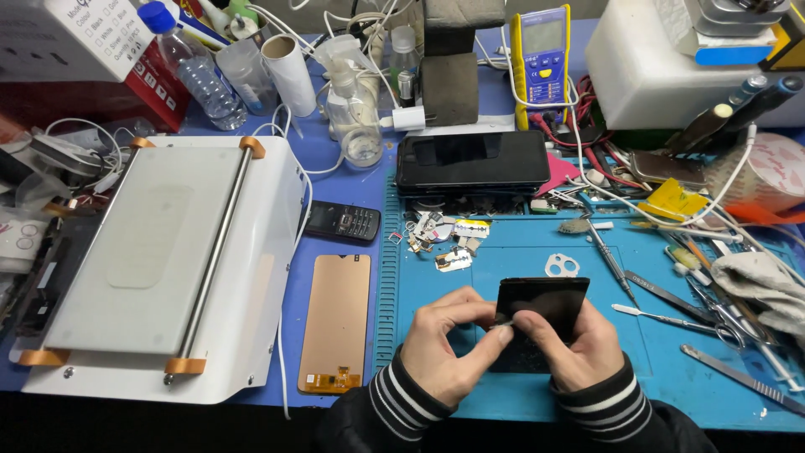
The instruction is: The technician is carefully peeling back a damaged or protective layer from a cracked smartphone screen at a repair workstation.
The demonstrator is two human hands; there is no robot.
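Both hands meet over the blue work mat [470,277] near the table's front edge. My right hand [579,348] grips a black smartphone [541,306] from below, its dark face tilted up toward me. My left hand [449,340] pinches a small thin tool or blade against the phone's left edge, thumb and forefinger closed on it. Both wrists wear black sleeves with white stripes. Small metal parts [444,243] lie scattered on the mat just beyond the hands.
A white screen-separator machine [168,260] fills the left. A copper-backed display panel [338,323], a small keypad phone [342,222], another black phone [472,159], a yellow multimeter [541,59], bottles, tweezers and picks [671,294] at right, a grey cloth [763,281].
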